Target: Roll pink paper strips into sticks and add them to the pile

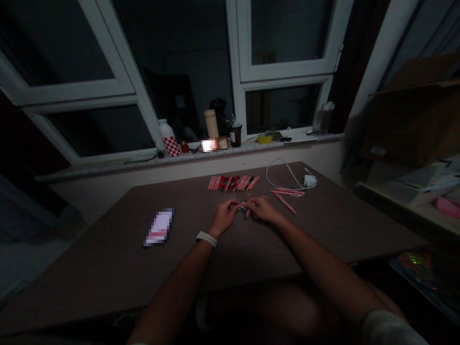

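Observation:
Both of my hands meet over the middle of the brown table (108, 258). My left hand (225, 215), with a white band on its wrist, is closed in a pinch on a thin pink stick (247, 207). My right hand (261, 209) is closed on the same pink stick, which pokes up between the two hands. A row of several pink and red sticks (233, 183) lies just beyond my hands. A few loose pink sticks (286, 195) lie to the right of my right hand.
A white cable with a charger (309, 180) lies at the table's far right. A flat blurred packet (159, 227) lies to the left. Bottles, cups and a yellow tape roll (265, 138) stand on the windowsill. A cardboard box (417, 110) and shelves stand at right.

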Tool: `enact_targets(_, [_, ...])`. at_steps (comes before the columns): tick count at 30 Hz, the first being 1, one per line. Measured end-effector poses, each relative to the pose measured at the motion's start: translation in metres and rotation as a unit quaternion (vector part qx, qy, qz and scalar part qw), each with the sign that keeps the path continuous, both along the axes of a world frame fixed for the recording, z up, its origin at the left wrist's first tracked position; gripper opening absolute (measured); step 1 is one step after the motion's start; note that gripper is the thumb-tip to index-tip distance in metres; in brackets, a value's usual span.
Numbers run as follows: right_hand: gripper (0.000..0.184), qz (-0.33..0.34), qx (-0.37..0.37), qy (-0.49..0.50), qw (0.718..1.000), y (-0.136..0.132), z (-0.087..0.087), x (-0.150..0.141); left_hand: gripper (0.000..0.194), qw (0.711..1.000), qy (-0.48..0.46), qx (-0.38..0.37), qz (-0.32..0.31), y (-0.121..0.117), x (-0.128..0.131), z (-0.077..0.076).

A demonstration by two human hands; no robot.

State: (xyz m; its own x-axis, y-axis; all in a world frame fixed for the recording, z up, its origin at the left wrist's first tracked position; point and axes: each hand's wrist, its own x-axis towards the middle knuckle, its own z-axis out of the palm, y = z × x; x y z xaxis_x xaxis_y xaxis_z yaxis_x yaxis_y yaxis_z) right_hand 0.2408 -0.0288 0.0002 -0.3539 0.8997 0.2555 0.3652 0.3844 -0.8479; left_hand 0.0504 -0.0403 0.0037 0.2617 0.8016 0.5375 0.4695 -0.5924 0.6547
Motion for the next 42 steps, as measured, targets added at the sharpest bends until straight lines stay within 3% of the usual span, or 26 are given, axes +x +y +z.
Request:
enact_targets(11, [0.054, -0.01, -0.022, 0.002, 1.0, -0.008, 0.011, -0.004, 0.027, 1.0, -0.024, -0.005, -0.008, 0.0, 0.002, 0.0])
enact_targets(20, [0.059, -0.005, -0.013, -0.015, 1.0, 0.0, -0.001, -0.005, 0.025, 1.0, -0.002, -0.01, -0.024, -0.001, 0.004, -0.001])
enact_targets(26, [0.06, -0.021, 0.029, -0.045, 0.998, -0.01, 0.01, -0.005, 0.023, 0.999, -0.029, -0.017, -0.029, -0.002, 0.006, -0.001])
enact_targets(30, [0.059, -0.106, 0.086, -0.009, 0.991, -0.011, 0.02, 0.001, 0.022, 0.997, -0.071, -0.014, 0.015, 0.001, 0.004, -0.002])
enact_targets(35, [0.053, -0.293, 0.151, 0.064, 0.942, -0.003, 0.024, 0.014, 0.021, 0.994, -0.094, -0.015, 0.049, 0.004, 0.003, -0.004])
enact_targets(37, [0.051, -0.3, 0.152, 0.042, 0.941, -0.001, 0.021, 0.015, 0.02, 0.995, -0.09, -0.015, 0.049, 0.005, 0.002, -0.005])
enact_targets(42, [0.057, -0.222, 0.123, -0.084, 0.964, 0.0, 0.003, 0.008, 0.019, 0.997, -0.062, -0.013, 0.038, 0.005, 0.001, -0.007])
